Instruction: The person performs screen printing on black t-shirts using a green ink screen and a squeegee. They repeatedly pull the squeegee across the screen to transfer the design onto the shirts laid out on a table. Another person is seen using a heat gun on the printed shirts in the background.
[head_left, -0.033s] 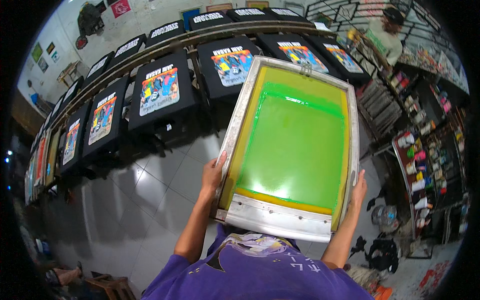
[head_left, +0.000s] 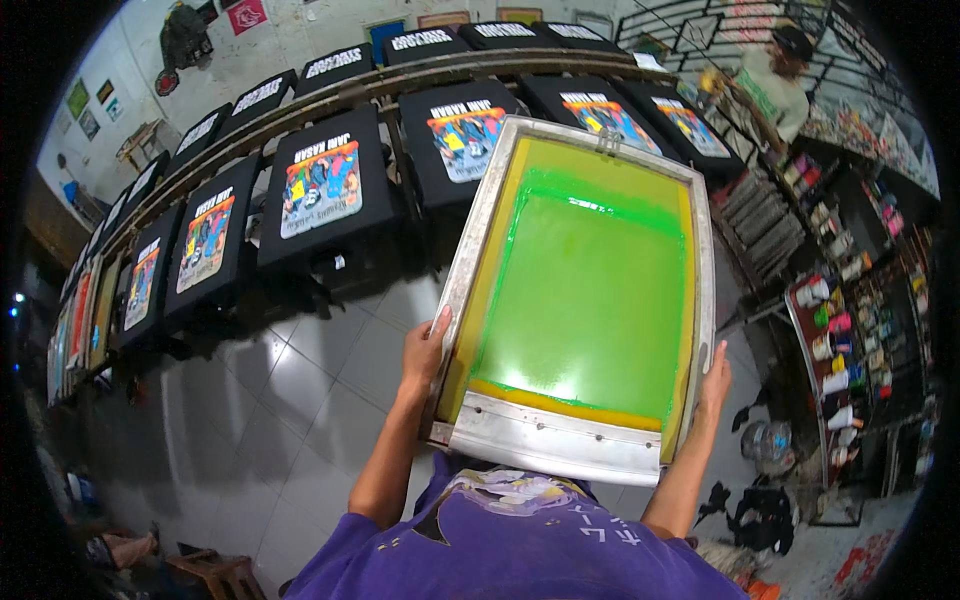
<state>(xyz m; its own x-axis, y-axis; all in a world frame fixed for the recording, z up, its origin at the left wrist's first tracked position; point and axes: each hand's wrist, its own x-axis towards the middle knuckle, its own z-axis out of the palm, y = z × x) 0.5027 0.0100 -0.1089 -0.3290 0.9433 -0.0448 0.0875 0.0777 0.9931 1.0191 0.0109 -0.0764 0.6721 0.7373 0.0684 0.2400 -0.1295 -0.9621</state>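
Note:
A screen printing frame (head_left: 585,300) fills the middle of the view, tilted in front of my body. Its mesh is yellow, with a wet-looking, glossy green layer over most of it, inside a grey metal rim. My left hand (head_left: 425,352) is closed round the left side of the rim, thumb on top. On the opposite side my right hand (head_left: 715,382) grips the rim; its fingers are partly hidden behind it. Across the near end lies a silver metal strip (head_left: 555,438), next to a thick yellow band on the mesh.
Black T-shirts with colourful prints (head_left: 320,185) lie on boards along a long rack (head_left: 390,78) beyond the frame. Shelves of ink containers (head_left: 838,365) stand at the right. Another person (head_left: 775,85) is at the far right. Grey floor tiles (head_left: 300,400) show at left.
My hands keep the same hold on the screen printing frame. The rack and shirts sit very slightly lower in the picture.

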